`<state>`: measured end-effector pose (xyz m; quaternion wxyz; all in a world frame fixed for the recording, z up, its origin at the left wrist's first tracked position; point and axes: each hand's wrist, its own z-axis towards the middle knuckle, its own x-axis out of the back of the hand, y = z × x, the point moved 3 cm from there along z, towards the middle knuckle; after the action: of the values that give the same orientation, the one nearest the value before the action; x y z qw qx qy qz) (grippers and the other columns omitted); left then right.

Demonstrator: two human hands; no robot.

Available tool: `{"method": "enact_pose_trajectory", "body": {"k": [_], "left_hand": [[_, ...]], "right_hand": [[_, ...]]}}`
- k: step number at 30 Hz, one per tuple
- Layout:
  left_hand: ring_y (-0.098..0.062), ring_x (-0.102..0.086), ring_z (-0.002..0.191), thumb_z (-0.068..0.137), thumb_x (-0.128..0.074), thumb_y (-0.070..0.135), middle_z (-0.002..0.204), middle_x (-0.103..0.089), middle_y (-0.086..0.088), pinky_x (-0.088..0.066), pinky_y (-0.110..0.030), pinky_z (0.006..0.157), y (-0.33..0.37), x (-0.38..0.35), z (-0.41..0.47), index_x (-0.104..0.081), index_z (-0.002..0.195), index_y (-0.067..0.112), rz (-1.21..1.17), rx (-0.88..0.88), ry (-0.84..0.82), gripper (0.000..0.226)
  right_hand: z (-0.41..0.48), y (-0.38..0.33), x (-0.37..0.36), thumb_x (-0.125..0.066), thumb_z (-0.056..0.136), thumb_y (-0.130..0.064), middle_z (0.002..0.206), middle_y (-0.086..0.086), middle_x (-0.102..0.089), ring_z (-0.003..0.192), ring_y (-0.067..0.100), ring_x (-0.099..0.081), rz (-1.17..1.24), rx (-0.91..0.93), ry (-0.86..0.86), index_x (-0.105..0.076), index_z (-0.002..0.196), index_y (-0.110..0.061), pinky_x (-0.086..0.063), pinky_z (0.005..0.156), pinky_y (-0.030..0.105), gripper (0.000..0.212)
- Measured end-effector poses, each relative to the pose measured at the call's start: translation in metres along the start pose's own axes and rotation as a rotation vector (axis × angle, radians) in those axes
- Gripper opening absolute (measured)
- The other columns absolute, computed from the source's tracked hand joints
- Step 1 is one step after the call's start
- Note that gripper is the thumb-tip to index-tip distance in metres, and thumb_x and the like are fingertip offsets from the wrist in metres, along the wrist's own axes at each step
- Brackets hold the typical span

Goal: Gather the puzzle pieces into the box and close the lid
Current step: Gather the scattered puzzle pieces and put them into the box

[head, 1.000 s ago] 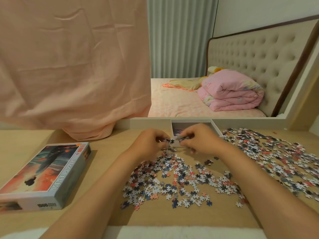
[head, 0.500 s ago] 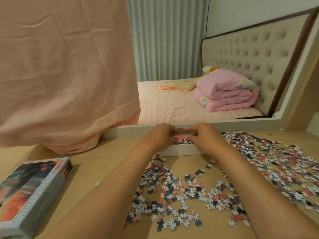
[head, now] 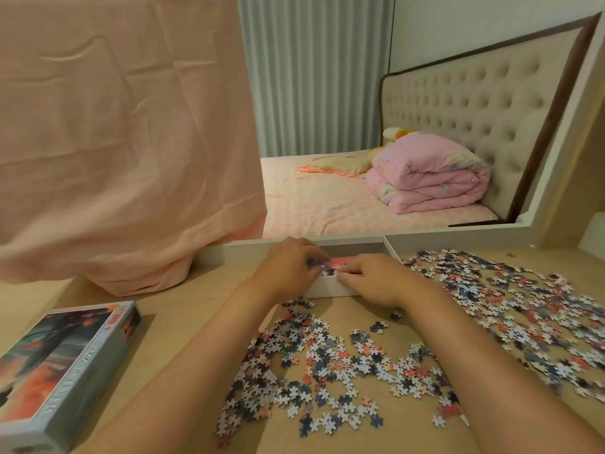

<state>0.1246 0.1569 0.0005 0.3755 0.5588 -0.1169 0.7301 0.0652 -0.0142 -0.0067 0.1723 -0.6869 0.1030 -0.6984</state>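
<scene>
A white open box [head: 329,287] stands at the far middle of the wooden desk, against the mirror's frame. My left hand [head: 288,267] and my right hand [head: 373,278] are side by side over its near wall, fingers curled around a small bunch of puzzle pieces [head: 322,264] above the inside of the box. Loose puzzle pieces [head: 327,365] lie spread on the desk between my forearms, and a larger spread of pieces [head: 510,303] covers the right side. The printed box lid [head: 62,371] lies at the near left.
A big mirror [head: 360,126] stands at the desk's back edge and shows a bed with a pink folded quilt. A peach cloth [head: 114,126] hangs over the mirror's left part and bunches onto the desk.
Both hands lifted a bunch of pieces from the desk and carried it away from me to above the box. The camera tilted, so the lid shifted towards the lower left.
</scene>
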Motion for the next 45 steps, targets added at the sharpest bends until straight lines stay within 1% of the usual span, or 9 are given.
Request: {"method": "enact_pose_trajectory", "body": {"k": [7,12,15,17,22,26,31,41,45], "left_hand": [[-0.012,-0.049,0.12,0.095,-0.054,0.028,0.13,-0.05,0.009,-0.038,-0.026,0.098,-0.026,0.013,-0.048,-0.057,0.125,0.029,-0.074,0.204,-0.01,0.03],[-0.021,-0.034,0.141,0.097,-0.046,0.043,0.153,-0.037,0.004,-0.026,-0.043,0.117,-0.026,-0.006,-0.077,-0.043,0.145,0.029,-0.118,0.189,-0.414,0.05],[-0.014,-0.017,0.148,0.098,-0.049,0.039,0.162,-0.019,0.006,-0.012,-0.033,0.121,-0.023,-0.005,-0.09,-0.029,0.153,0.028,-0.145,0.187,-0.467,0.059],[-0.01,-0.025,0.145,0.096,-0.053,0.037,0.159,-0.026,0.01,-0.016,-0.027,0.117,-0.023,0.002,-0.099,-0.035,0.151,0.029,-0.195,0.199,-0.439,0.058],[-0.008,-0.04,0.136,0.087,-0.067,0.047,0.154,-0.038,0.008,-0.03,-0.028,0.112,-0.029,0.032,-0.119,-0.036,0.149,0.032,-0.328,0.282,-0.399,0.072],[-0.019,-0.002,0.15,0.065,-0.063,0.082,0.163,-0.003,0.011,-0.016,-0.05,0.119,-0.038,0.042,-0.139,-0.007,0.154,0.04,0.033,0.277,-0.62,0.113],[-0.018,0.018,0.149,0.075,-0.048,0.083,0.162,0.021,0.005,0.0,-0.046,0.121,-0.03,0.018,-0.149,0.009,0.154,0.038,0.051,0.253,-0.636,0.108],[-0.019,-0.016,0.143,0.076,-0.06,0.073,0.154,-0.024,0.007,-0.028,-0.049,0.114,-0.031,0.031,-0.127,-0.008,0.156,0.034,0.072,0.214,-0.521,0.103],[-0.016,-0.027,0.132,0.085,-0.059,0.058,0.142,-0.037,0.005,-0.032,-0.039,0.11,-0.025,0.023,-0.122,-0.032,0.15,0.031,0.073,0.137,-0.429,0.076]], "right_hand": [[-0.011,-0.041,0.016,-0.053,0.097,-0.031,0.118,-0.008,-0.066,0.105,0.011,-0.059,0.035,0.148,0.161,-0.069,0.122,-0.029,-0.049,0.093,0.032,0.029],[-0.023,-0.074,-0.022,-0.049,0.094,-0.033,0.101,-0.009,-0.07,0.081,0.015,-0.067,-0.019,0.197,-0.077,-0.064,0.122,-0.037,-0.058,0.078,0.041,0.031],[-0.027,-0.08,-0.045,-0.046,0.099,-0.034,0.132,0.0,-0.06,0.11,0.023,-0.06,-0.205,0.202,-0.235,-0.05,0.139,-0.028,-0.05,0.097,0.045,0.04],[-0.031,-0.083,-0.051,-0.044,0.101,-0.031,0.152,-0.001,-0.044,0.13,0.026,-0.048,-0.248,0.197,-0.264,-0.045,0.146,-0.022,-0.04,0.109,0.042,0.046],[-0.04,-0.09,-0.037,-0.052,0.098,-0.025,0.133,-0.006,-0.062,0.115,0.015,-0.06,-0.103,0.171,-0.178,-0.063,0.132,-0.027,-0.048,0.1,0.033,0.035],[-0.042,-0.09,-0.034,-0.061,0.091,-0.053,0.153,-0.002,-0.036,0.14,0.019,-0.036,-0.187,0.125,-0.256,-0.038,0.152,-0.026,-0.033,0.114,0.038,0.07],[-0.045,-0.091,-0.046,-0.061,0.075,-0.077,0.15,-0.004,-0.023,0.144,0.02,-0.019,-0.237,0.037,-0.336,-0.02,0.157,-0.03,-0.028,0.117,0.046,0.103],[-0.042,-0.089,-0.04,-0.069,0.071,-0.073,0.148,0.002,-0.03,0.142,0.025,-0.027,-0.232,-0.015,-0.33,-0.027,0.155,-0.032,-0.032,0.115,0.045,0.103],[-0.038,-0.093,-0.043,-0.075,0.076,-0.06,0.144,-0.001,-0.043,0.134,0.024,-0.043,-0.116,0.013,-0.262,-0.045,0.147,-0.033,-0.04,0.108,0.041,0.081]]}}
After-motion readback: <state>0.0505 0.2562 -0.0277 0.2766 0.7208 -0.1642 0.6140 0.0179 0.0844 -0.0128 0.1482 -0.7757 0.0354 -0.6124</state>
